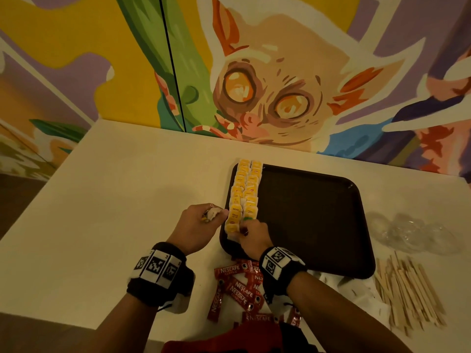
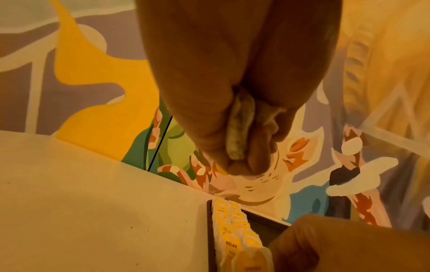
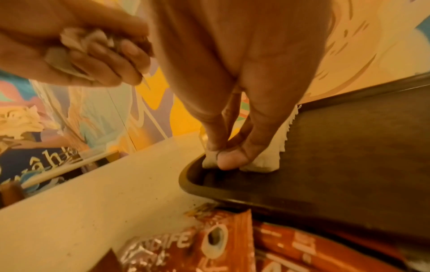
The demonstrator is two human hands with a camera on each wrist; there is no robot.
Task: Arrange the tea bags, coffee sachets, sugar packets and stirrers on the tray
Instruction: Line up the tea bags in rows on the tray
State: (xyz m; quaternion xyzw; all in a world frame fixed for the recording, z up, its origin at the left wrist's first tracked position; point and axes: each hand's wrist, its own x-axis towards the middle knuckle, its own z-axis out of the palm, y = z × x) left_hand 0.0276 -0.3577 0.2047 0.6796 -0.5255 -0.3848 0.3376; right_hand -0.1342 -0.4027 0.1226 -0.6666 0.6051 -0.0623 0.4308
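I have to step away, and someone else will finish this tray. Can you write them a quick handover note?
Left hand: grips a few spare tea bags beside the tray.
Right hand: pinches the nearest bag of the tea bag rows, at the tray's near left corner.
Done: two tea bag rows along the tray's left edge.
Left: coffee sachets, sugar packets and stirrers, all lying on the table.

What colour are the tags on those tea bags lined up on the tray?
Yellow, on white bags; the tea bags show best in the head view.
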